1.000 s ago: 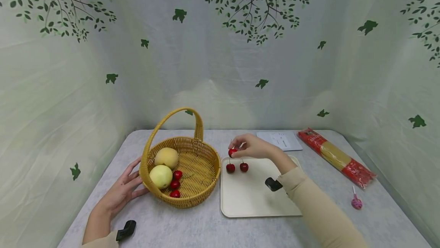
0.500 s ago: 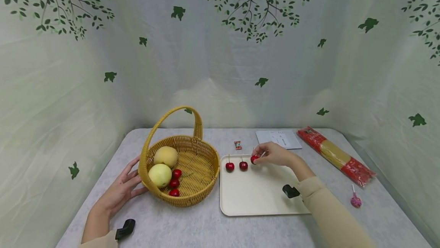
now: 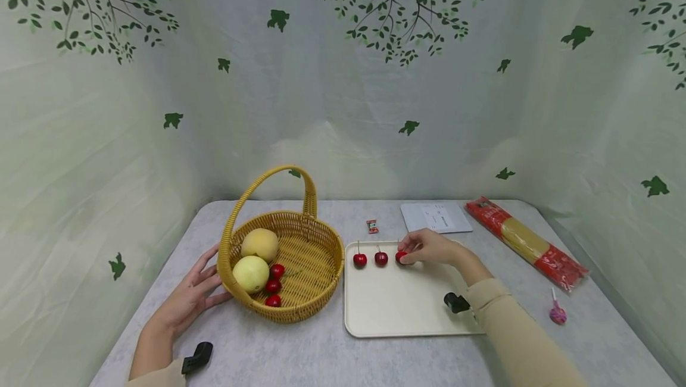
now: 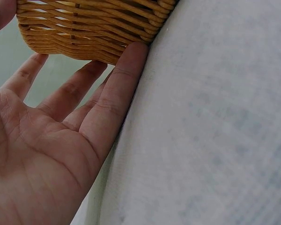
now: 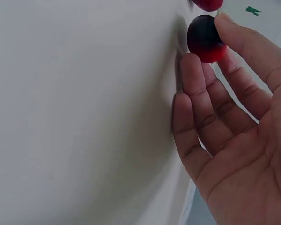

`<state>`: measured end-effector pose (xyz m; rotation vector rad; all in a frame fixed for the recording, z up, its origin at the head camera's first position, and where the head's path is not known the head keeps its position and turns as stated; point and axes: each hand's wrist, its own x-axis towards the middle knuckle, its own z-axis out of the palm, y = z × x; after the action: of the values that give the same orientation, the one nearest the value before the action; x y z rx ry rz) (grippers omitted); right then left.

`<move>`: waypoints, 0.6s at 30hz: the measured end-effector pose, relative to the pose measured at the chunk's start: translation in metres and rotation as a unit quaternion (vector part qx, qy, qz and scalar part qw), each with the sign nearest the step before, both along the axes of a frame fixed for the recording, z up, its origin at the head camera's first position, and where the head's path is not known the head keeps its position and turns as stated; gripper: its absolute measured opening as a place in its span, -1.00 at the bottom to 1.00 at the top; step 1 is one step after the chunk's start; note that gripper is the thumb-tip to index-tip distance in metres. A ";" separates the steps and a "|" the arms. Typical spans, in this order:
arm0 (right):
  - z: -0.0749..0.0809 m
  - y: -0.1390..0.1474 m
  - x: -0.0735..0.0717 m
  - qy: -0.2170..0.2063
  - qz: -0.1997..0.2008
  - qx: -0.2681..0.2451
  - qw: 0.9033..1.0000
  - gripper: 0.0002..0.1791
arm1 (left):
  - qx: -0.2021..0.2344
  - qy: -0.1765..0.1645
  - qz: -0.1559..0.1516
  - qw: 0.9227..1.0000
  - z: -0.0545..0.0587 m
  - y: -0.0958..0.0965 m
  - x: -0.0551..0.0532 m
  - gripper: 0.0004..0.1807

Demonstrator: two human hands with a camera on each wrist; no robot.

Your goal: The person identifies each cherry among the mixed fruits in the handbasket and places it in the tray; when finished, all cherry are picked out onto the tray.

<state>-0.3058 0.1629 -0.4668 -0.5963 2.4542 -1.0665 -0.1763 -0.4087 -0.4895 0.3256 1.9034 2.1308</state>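
Note:
My right hand (image 3: 431,248) pinches a red cherry (image 5: 206,40) between thumb and fingers, low over the back part of a cream tray (image 3: 407,309). To the left of it on the tray, two stemmed cherries stand in a row, an outer cherry (image 3: 359,261) and a middle cherry (image 3: 381,259). My left hand (image 3: 187,297) rests its spread, fairly straight fingers against the side of a yellow wicker basket (image 3: 316,268); the fingertips touch the weave in the left wrist view. Inside the basket lie a yellow fruit (image 3: 259,245), a pale green fruit (image 3: 250,274) and several cherries (image 3: 273,286).
A small red wrapped candy (image 3: 372,226) lies behind the tray. Further right are a white card or booklet (image 3: 436,218), a long red and yellow packet (image 3: 525,243) and a pink lollipop (image 3: 558,315). The basket's tall handle (image 3: 268,175) arches above its rim.
My right hand has carried its cherry rightward from above the tray's back left and lowered it beside the two others. The candy behind has come into view. My left hand stays on the basket.

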 end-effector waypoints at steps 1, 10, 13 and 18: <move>0.000 -0.001 0.000 -0.003 0.000 0.000 1.000 -0.70 | 0.000 0.000 0.001 1.000 0.000 0.000 0.000 -0.22; -0.004 -0.003 0.000 -0.026 -0.011 -0.031 0.999 -0.71 | -0.005 -0.014 0.012 1.000 0.000 0.001 0.003 -0.23; -0.006 -0.002 0.000 -0.033 -0.018 -0.035 0.999 -0.70 | -0.005 -0.011 0.012 1.000 0.000 0.002 0.003 -0.23; -0.009 0.001 0.001 -0.045 -0.025 -0.040 0.998 -0.68 | -0.002 -0.007 0.008 1.000 0.000 0.001 0.002 -0.20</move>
<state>-0.3051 0.1642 -0.4753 -0.5026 2.3703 -1.1902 -0.1740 -0.4072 -0.4890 0.2943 1.9084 2.1330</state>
